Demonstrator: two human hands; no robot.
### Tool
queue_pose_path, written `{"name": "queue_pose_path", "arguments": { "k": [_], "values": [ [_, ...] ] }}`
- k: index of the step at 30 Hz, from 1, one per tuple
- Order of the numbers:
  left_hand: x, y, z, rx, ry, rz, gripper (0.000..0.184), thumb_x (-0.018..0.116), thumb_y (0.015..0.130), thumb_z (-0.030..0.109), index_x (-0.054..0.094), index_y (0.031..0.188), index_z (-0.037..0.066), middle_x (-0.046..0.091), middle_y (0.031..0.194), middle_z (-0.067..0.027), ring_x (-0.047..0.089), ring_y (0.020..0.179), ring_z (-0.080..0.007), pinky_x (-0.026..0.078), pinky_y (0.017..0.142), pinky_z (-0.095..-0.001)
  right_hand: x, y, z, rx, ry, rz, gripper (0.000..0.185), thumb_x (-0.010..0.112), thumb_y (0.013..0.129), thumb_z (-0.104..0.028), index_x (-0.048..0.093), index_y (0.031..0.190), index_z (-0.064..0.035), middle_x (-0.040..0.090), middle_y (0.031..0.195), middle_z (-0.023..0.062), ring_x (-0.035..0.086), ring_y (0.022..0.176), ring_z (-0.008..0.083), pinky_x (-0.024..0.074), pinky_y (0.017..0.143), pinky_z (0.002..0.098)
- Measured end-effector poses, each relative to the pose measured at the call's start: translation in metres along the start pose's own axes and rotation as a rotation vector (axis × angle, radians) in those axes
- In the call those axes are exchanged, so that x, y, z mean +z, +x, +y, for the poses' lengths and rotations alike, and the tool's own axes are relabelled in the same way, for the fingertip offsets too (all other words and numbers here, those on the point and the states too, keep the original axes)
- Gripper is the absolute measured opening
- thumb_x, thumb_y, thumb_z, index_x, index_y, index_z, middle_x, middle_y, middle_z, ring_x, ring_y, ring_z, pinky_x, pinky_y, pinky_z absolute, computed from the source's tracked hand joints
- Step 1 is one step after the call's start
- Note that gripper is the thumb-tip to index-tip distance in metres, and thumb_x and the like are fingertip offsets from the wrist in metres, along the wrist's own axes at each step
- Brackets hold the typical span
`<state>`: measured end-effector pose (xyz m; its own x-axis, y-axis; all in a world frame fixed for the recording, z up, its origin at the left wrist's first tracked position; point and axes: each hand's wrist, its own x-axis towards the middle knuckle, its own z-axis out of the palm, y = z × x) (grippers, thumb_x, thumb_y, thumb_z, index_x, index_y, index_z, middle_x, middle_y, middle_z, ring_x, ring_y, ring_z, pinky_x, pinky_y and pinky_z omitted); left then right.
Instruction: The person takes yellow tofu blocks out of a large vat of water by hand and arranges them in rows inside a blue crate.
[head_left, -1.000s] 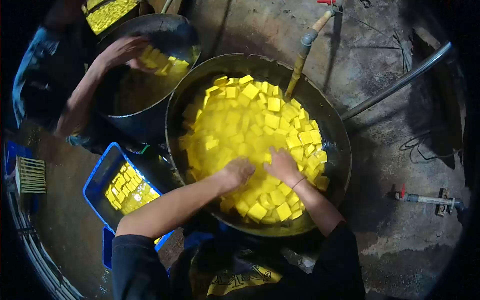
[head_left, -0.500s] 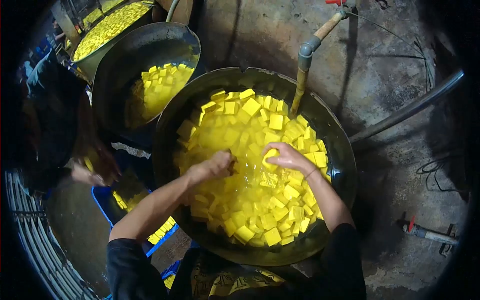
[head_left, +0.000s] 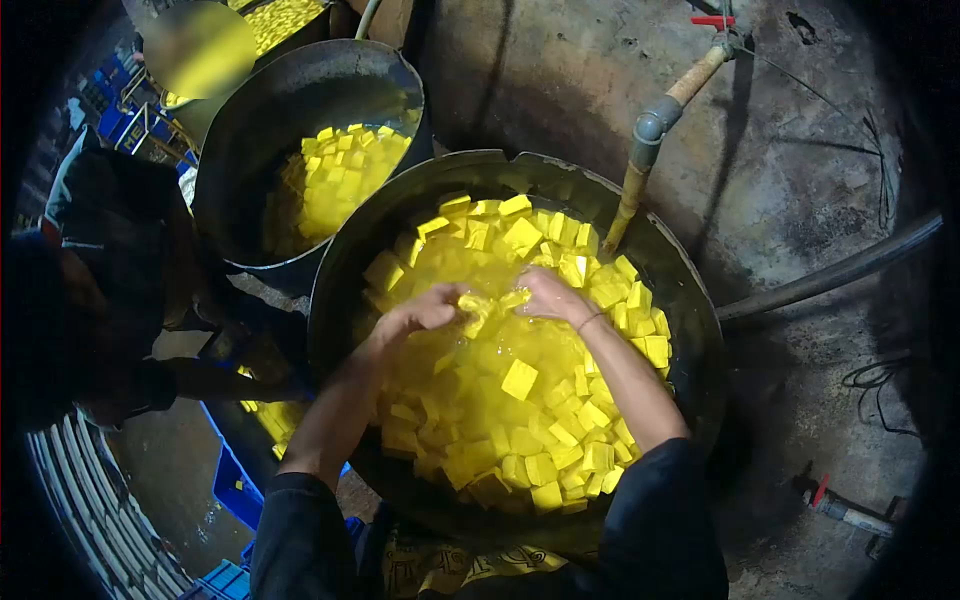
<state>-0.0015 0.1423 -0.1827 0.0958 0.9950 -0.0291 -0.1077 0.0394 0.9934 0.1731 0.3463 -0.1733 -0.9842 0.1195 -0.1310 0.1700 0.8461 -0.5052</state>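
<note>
Both of my hands are over the middle of a large round vat (head_left: 695,400) of yellow liquid. My left hand (head_left: 430,308) is closed on yellow blocks (head_left: 474,318) at the liquid's surface. Just to its right, my right hand (head_left: 548,297) has its fingers closed on another yellow block (head_left: 514,299). Many yellow blocks (head_left: 590,430) lie around the vat, some under the liquid, and one loose block (head_left: 519,380) shows below my hands. The fingertips of both hands are partly hidden by liquid and blocks.
A second vat (head_left: 225,180) with yellow blocks stands at upper left. A co-worker (head_left: 120,290) bends over a blue crate (head_left: 236,490) on the left. A pipe (head_left: 650,130) slants into the large vat at its upper right; a hose (head_left: 840,275) runs off to the right.
Both hands have moved closer together, and my left hand now shows yellow blocks. The view has shifted. The co-worker's arms, earlier at the second vat, are now by the blue crate.
</note>
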Motion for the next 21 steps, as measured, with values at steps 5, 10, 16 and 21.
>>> {"name": "queue_pose_path", "arguments": {
  "k": [5,10,16,21],
  "values": [
    [0.002,0.02,0.004,-0.261,-0.567,0.319,0.024,0.059,0.086,0.013,0.056,0.109,0.013,0.056,0.094,-0.0056,0.054,0.082,-0.0156,0.049,0.072,-0.0309,-0.037,-0.04,-0.021,0.197,0.506,0.232,0.04,0.077,0.071,-0.02,0.066,0.103,0.0022,0.068,0.096,0.0156,0.063,0.086,0.0183,0.0483,0.076,0.0302],
    [0.022,0.043,-0.016,-0.127,-0.728,0.554,0.025,0.054,0.085,0.012,0.055,0.109,0.008,0.059,0.099,-0.0085,0.057,0.089,-0.0205,0.048,0.079,-0.0335,-0.055,-0.064,-0.033,0.398,0.664,0.315,0.039,0.079,0.075,-0.02,0.065,0.104,0.0029,0.066,0.093,0.0059,0.058,0.083,0.0113,0.0459,0.075,0.0269],
    [0.073,0.065,0.018,0.105,-1.072,0.814,0.025,0.053,0.087,0.023,0.056,0.106,0.008,0.062,0.097,-0.0087,0.06,0.092,-0.0225,0.05,0.082,-0.0364,-0.044,-0.051,-0.072,0.43,0.984,0.392,0.038,0.077,0.079,-0.019,0.063,0.106,0.0035,0.063,0.092,0.0037,0.056,0.085,0.0088,0.0435,0.076,0.0233],
    [0.102,0.071,0.021,0.175,-1.208,0.842,0.031,0.046,0.091,0.034,0.055,0.107,0.009,0.062,0.097,-0.009,0.062,0.089,-0.0227,0.052,0.078,-0.0375,-0.045,-0.032,-0.103,0.488,0.777,0.443,0.03,0.071,0.084,-0.021,0.059,0.103,-0.001,0.06,0.091,0.0045,0.053,0.076,0.0107,0.0441,0.068,0.023]
  ]
}}
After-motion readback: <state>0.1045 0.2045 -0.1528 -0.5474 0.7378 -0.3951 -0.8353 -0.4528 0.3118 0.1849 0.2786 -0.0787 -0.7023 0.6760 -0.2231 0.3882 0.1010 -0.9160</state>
